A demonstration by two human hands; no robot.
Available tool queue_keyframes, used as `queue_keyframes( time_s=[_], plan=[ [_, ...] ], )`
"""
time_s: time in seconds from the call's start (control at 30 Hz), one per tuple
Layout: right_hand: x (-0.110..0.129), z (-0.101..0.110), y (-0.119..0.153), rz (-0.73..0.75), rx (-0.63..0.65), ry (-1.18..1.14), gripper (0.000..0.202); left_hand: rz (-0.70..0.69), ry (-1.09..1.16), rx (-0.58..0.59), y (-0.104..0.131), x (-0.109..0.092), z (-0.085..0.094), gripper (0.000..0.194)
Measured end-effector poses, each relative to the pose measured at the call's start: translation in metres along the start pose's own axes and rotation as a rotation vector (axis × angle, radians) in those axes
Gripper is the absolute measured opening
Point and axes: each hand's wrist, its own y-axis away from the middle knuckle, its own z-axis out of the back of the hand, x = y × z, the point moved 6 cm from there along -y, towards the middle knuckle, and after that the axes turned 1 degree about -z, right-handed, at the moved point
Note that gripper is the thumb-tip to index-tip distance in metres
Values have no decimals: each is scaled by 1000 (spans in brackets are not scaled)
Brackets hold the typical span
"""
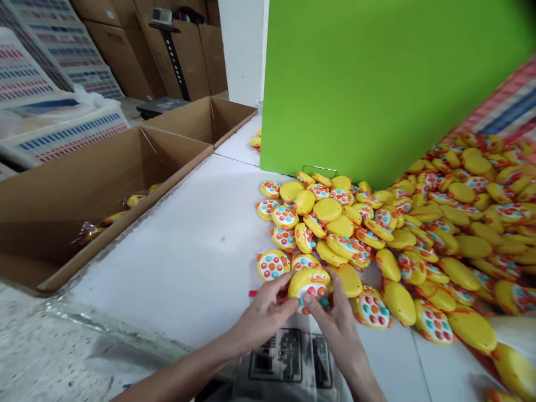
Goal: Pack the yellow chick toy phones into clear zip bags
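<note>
Between my two hands I hold a yellow duck toy (309, 281), its white face with coloured round buttons turned up. My left hand (271, 306) grips its left side, the thumb near the lower edge. On the right side, my right hand (333, 310) is closed round it with the thumb pressed on the buttons. Just beyond my left fingers lies another duck toy (273, 265), buttons up. Below my hands, at the table's near edge, is a clear plastic bag (288, 357) with dark printing.
A large heap of the same duck toys (456, 229) spreads over the right side of the white table (180, 245). A green panel (377, 84) stands behind it. To the left are an open cardboard box (84, 184) holding several wrapped toys and another box (205, 120) farther back.
</note>
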Motion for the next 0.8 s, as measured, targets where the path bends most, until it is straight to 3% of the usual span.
queue_keyframes(
  time_s=[0.1,0.2,0.4,0.5,0.67,0.8],
  plan=[
    [-5,-2,8,-29,31,-173,62,117,200,27,-7,9,13,53],
    [-13,-1,19,-59,4,-212,60,142,312,122,-10,9,10,54],
    [-28,9,31,-149,-207,-262,52,136,237,147,-8,9,-4,53],
    [-27,14,31,-131,-239,-228,45,96,149,192,-2,10,-11,63],
    [-23,12,30,-76,-176,-183,47,13,16,23,10,11,-6,71],
    [-27,11,33,-133,-106,-234,43,128,240,-48,8,18,-3,49]
  ],
)
